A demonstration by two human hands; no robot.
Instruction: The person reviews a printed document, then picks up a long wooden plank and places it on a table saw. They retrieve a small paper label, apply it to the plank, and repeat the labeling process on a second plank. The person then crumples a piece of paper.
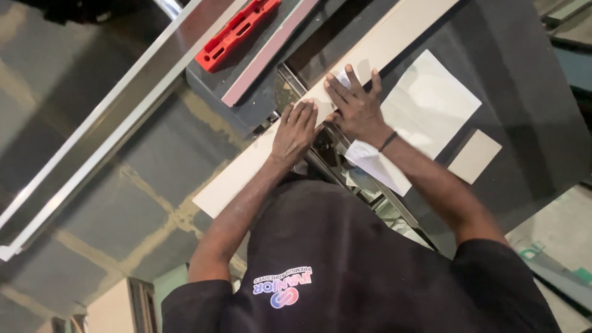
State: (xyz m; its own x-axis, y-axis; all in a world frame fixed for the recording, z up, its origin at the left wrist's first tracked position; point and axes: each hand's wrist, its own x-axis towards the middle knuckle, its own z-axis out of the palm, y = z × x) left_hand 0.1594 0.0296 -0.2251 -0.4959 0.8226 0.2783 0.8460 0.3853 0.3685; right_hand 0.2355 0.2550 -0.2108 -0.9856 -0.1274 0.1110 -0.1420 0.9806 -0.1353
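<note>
My fingers of the left hand (296,131) lie closed together and flat on the long pale board (259,161) on the saw table (530,117), to keep it steady; my right hand (354,106) presses beside, fingers spread, near the white paper sheet (431,105).

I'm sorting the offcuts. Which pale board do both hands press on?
The long narrow board running diagonally across the saw table; left hand and right hand lie flat on it. The small square piece lies untouched, apart.
</note>
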